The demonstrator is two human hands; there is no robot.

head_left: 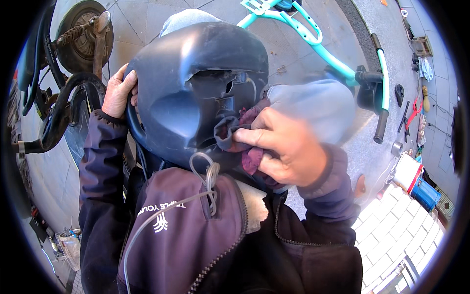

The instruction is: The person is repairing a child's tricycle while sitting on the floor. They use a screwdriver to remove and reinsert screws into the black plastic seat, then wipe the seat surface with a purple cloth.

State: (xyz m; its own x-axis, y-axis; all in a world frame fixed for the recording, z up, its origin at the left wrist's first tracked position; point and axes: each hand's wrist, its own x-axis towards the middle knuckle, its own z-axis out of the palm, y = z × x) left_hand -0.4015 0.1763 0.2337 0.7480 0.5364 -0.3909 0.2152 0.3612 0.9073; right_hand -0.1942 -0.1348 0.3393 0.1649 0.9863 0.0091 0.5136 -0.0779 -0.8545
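A large, rounded black plastic shell (169, 78) lies across my lap, glossy in places, with an opening that has ragged upper edges on its face. My left hand (119, 94) grips the shell's left rim, thumb on the near side and the other fingers partly hidden behind it. In my right hand (291, 147) is a crumpled dark grey and maroon rag (251, 160), pinched between the fingers. The rag is at the shell's right side, just below the opening; whether it presses on the surface I cannot tell. The right hand is slightly blurred.
A turquoise tubular frame (329, 58) with black-gripped handles stands at the far right. On the left are a wheel (81, 39) with a spring and bent black tubes (61, 115). Tools, including red-handled pliers (415, 111), lie along the right. A blue container (425, 193) sits below them.
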